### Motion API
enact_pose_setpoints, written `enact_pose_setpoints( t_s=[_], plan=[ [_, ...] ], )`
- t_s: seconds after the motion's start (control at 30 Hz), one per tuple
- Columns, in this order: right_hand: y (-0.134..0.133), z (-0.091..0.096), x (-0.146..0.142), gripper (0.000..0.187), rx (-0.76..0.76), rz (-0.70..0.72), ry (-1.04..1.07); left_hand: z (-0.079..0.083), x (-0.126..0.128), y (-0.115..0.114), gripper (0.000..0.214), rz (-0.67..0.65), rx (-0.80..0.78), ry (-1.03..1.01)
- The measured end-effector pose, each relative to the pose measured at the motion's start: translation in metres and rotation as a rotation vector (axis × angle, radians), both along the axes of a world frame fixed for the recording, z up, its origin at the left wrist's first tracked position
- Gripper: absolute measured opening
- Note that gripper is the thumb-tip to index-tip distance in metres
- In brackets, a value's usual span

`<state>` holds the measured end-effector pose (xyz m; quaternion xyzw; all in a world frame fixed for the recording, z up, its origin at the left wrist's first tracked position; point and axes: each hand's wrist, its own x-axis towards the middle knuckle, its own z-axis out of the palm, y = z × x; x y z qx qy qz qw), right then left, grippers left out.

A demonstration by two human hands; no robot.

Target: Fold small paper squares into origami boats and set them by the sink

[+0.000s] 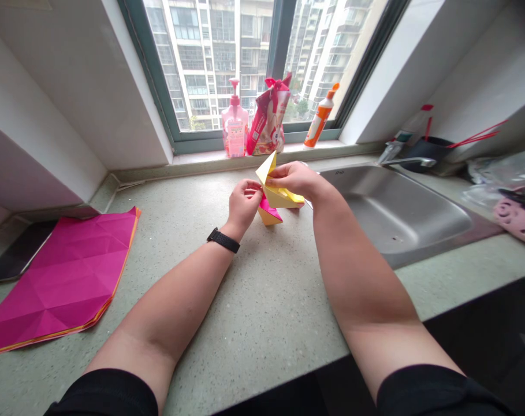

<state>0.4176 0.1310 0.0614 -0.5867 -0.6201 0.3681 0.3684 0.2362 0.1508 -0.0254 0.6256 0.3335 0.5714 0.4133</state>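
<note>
A folded yellow origami paper piece point(282, 198) is held over the counter, with one pointed flap standing up. My right hand point(299, 178) pinches it near that flap, between thumb and fingers. From the other side, my left hand point(246, 202) has its fingertips closed at the piece's left edge. Just below the yellow paper is a smaller folded piece in magenta and orange point(271, 216); whether it is joined to the yellow one or sits apart, I cannot tell. My fingers partly cover both pieces.
Creased magenta and orange sheets point(67, 271) lie stacked on the counter point(262, 323) at left. A steel sink point(413, 202) with a faucet point(390, 153) is at right. A pink pump bottle point(235, 130), red bag point(268, 121) and orange bottle point(319, 120) stand on the windowsill.
</note>
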Motion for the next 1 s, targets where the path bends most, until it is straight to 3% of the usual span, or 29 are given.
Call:
enact_pose_setpoints(
  t_s=[0.27, 0.5, 0.7, 0.87, 1.0],
  plan=[
    [0.008, -0.009, -0.002, 0.025, 0.116, -0.024, 0.011, -0.001, 0.001, 0.001, 0.012, -0.083, -0.077, -0.062],
    [0.002, -0.001, -0.003, 0.008, 0.084, -0.050, -0.004, 0.000, 0.002, -0.001, 0.003, -0.049, -0.074, -0.049],
    [-0.006, 0.008, -0.002, 0.017, -0.044, -0.090, 0.051, 0.000, 0.001, -0.001, 0.004, -0.035, -0.039, 0.003],
    [-0.005, 0.007, 0.000, 0.015, -0.007, -0.144, 0.015, -0.001, 0.001, 0.000, 0.007, -0.051, -0.027, 0.031],
    [-0.007, 0.013, 0.007, 0.009, -0.032, -0.203, -0.051, -0.006, -0.002, 0.003, 0.009, 0.023, 0.071, 0.220]
  ],
)
